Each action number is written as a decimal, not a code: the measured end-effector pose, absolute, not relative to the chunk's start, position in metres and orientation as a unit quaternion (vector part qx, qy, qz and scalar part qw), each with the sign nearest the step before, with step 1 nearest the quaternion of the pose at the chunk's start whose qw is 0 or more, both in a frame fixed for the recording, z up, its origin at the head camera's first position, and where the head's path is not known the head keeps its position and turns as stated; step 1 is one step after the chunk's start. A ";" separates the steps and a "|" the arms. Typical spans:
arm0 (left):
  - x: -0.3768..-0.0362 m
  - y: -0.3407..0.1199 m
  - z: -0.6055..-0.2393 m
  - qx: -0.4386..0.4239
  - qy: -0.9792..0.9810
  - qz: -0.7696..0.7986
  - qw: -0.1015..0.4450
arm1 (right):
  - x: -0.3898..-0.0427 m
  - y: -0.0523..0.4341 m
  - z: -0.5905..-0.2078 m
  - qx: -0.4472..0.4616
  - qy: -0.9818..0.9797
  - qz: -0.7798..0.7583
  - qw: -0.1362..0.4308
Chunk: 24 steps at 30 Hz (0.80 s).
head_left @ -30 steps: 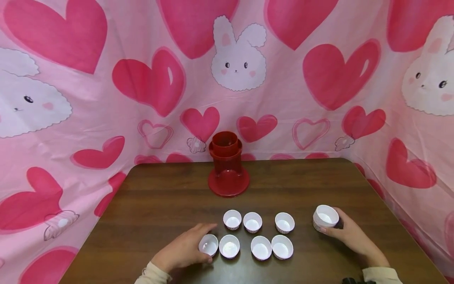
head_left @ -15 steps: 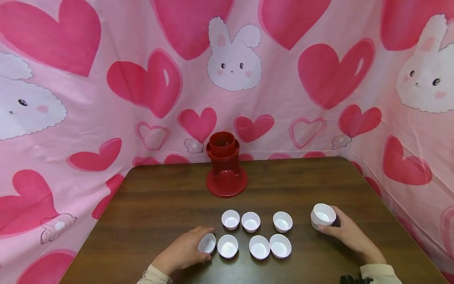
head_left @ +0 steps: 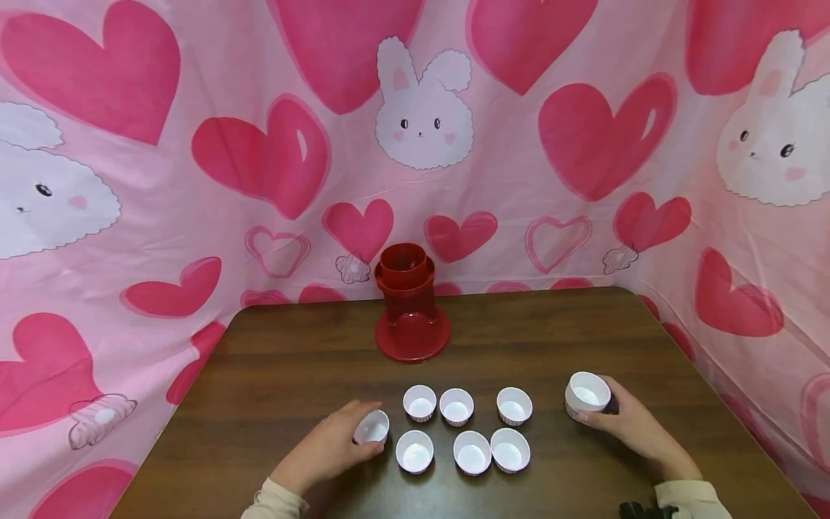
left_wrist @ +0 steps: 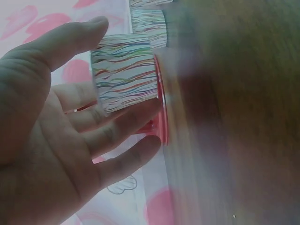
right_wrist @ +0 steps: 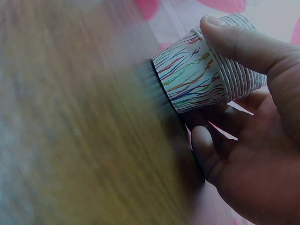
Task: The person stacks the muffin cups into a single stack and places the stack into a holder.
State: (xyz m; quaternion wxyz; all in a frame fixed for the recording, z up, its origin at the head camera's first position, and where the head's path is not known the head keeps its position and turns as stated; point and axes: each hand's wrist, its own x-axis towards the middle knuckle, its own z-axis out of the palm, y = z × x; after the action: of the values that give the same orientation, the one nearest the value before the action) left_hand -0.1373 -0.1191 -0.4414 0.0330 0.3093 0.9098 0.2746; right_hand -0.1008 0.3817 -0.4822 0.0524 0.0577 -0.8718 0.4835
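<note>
From above, the left hand (head_left: 327,450) pinches one round paper cup (head_left: 372,429) just above the brown wooden desk (head_left: 292,367). The left wrist view shows wavy coloured stripes on it. The right hand (right_wrist: 253,140) grips a ridged stack of cups (right_wrist: 206,70).

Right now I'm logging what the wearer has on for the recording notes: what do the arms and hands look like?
Both hands, the left hand and the right hand, are bare, with no gloves or rings visible. Cream long-sleeve cuffs end at each wrist. A small black device sits by the right cuff.
</note>
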 end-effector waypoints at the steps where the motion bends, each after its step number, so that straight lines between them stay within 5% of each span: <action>1: -0.138 -0.119 -0.441 0.309 0.908 0.280 0.031 | -0.101 0.382 -0.482 0.056 -0.873 0.482 0.052; 24: -0.152 -0.101 -0.425 0.286 0.908 0.306 0.006 | -0.100 0.382 -0.479 0.046 -0.878 0.475 0.042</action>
State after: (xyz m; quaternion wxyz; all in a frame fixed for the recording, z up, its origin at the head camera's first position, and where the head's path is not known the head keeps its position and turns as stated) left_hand -0.1516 -0.1015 -0.4251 0.0056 0.2857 0.9082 0.3057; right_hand -0.0999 0.3817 -0.4793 0.0425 0.0462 -0.8779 0.4747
